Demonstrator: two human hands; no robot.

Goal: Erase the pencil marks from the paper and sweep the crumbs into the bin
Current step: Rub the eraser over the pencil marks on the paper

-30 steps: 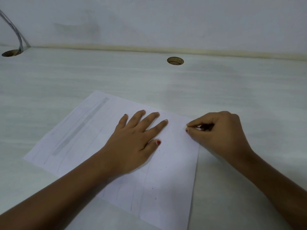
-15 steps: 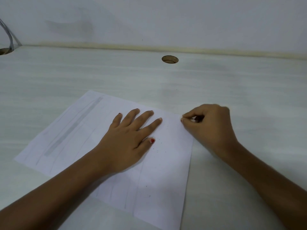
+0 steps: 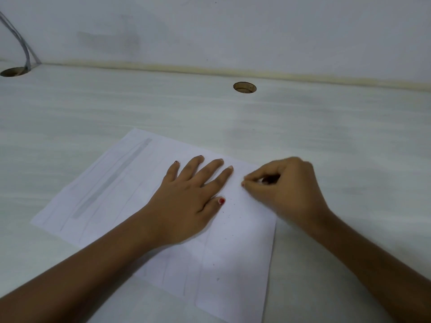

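Observation:
A white sheet of paper (image 3: 233, 264) lies slanted on the pale desk. It carries a broad grey pencil band (image 3: 112, 180) near its left side and several faint thin lines. Tiny dark crumbs (image 3: 229, 220) dot the right part of the sheet. My left hand (image 3: 186, 201) lies flat on the middle of the paper, fingers spread and straight. My right hand (image 3: 286, 190) is at the sheet's right edge, its thumb and fingers pinching a small pale eraser (image 3: 259, 181) that is mostly hidden. No bin is in view.
The desk (image 3: 326, 141) runs back to a white wall. A round cable hole (image 3: 244, 87) sits behind the paper. A second hole (image 3: 12, 71) at far left has a grey cable (image 3: 21, 43) running into it.
My right hand has shifted a little left, closer to my left fingertips, still pinching the eraser. My left hand stays flat on the paper.

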